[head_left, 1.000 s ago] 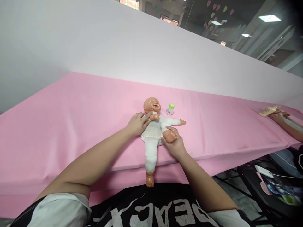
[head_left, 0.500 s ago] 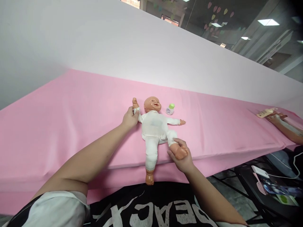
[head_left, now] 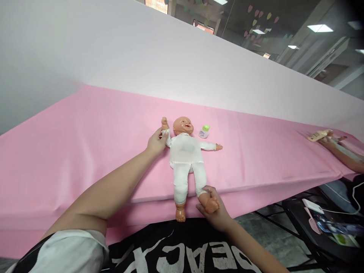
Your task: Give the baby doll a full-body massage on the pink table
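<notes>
A baby doll (head_left: 186, 157) in a white suit lies face up on the pink table (head_left: 85, 151), head away from me, both legs hanging over the near edge. My left hand (head_left: 156, 141) grips the doll's raised arm at the wrist, beside its head. My right hand (head_left: 214, 212) holds the doll's bare foot just past the table edge. The doll's other arm lies stretched out to the right. A small white bottle with a green cap (head_left: 204, 131) stands right of the head.
A white backdrop (head_left: 142, 60) rises behind the table. At the far right another person's arm (head_left: 342, 153) rests on the table by a cream-coloured item (head_left: 317, 135). Below right, a dark surface (head_left: 327, 227) holds a white device and cables.
My left hand moved the doll's arm from its chest up beside the head. My right hand pulled the bent leg down straight, so the foot now hangs past the table edge.
</notes>
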A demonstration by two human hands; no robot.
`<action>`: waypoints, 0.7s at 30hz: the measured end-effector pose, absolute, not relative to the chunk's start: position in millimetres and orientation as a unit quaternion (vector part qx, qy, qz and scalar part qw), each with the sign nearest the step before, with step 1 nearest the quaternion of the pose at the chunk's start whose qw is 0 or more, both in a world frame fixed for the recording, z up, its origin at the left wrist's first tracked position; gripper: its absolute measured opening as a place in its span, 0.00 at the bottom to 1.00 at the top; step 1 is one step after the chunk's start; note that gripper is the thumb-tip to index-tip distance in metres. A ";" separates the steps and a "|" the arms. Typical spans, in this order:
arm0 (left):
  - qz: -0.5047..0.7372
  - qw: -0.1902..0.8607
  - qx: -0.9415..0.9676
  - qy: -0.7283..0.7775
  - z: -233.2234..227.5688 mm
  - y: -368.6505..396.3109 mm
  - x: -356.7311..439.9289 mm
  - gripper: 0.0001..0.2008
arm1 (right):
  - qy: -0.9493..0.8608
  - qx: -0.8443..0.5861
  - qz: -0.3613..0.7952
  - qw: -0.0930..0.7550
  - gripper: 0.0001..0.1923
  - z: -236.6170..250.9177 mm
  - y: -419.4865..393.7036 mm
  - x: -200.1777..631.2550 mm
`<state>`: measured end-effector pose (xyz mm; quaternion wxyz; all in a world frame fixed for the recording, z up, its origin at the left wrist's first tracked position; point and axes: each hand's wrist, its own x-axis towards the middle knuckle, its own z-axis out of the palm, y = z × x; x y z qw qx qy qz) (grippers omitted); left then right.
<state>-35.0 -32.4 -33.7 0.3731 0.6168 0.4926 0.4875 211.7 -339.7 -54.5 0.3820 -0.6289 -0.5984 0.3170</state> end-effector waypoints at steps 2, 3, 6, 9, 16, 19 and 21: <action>0.450 0.318 0.708 0.442 -29.8 -40.7 -33.2 0.28 | -0.612 -0.620 0.281 0.402 0.28 -45.1 -333.2 217.6; 0.422 0.280 0.751 0.423 -27.9 -44.6 -32.0 0.29 | -0.617 -0.615 0.264 0.414 0.28 -40.0 -328.9 220.2; 0.341 0.183 0.828 0.405 -23.4 -53.4 -27.8 0.30 | -0.625 -0.603 0.221 0.444 0.29 -24.7 -311.6 225.7; 0.302 0.156 0.848 0.407 -21.2 -57.4 -25.6 0.30 | -0.632 -0.597 0.206 0.449 0.30 -12.9 -288.1 227.8; 0.295 0.156 0.847 0.414 -23.6 -55.4 -27.1 0.31 | -0.632 -0.579 0.213 0.469 0.30 -18.2 -222.9 223.3; 0.300 0.167 0.847 0.405 -22.1 -55.1 -27.3 0.31 | -0.631 -0.587 0.232 0.451 0.31 -26.5 -206.4 217.3; 0.313 0.192 0.840 0.399 -20.4 -55.0 -27.6 0.31 | -0.626 -0.589 0.234 0.454 0.32 -29.6 -203.4 214.9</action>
